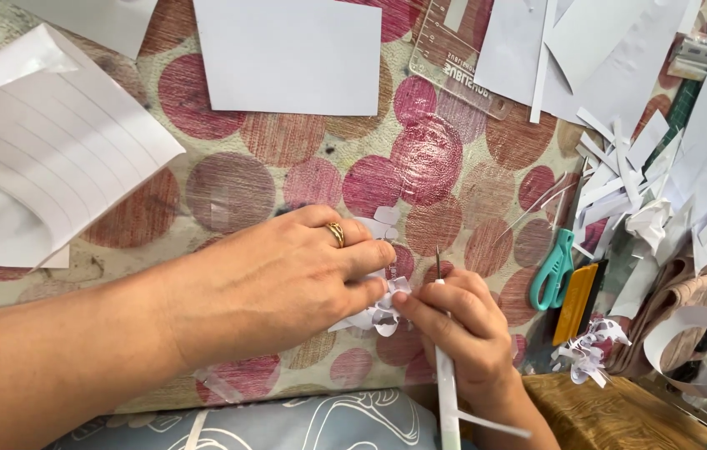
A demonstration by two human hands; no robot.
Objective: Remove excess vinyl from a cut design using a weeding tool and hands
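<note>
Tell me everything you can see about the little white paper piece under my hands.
The small white paper piece is curled and cut into loops, looking thin and flimsy. It lies on the circle-patterned cloth, pressed down by the left hand, while the right hand holds a thin pointed tool at its edge. Most of it is hidden.

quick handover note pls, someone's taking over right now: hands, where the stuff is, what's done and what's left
Left hand: pressing a small white paper curl piece flat on the dotted cloth, ring on one finger.
Right hand: pinching a thin needle-tipped tool upright, with a white paper strip running down from it.
Nearby: teal scissors and a yellow tool to the right, a heap of cut white strips beyond them, a clear ruler and a blank white sheet at the top.
Done: many strips cut, some curls formed.
Left: judging by the loose strip, its curl looks unfinished.
</note>
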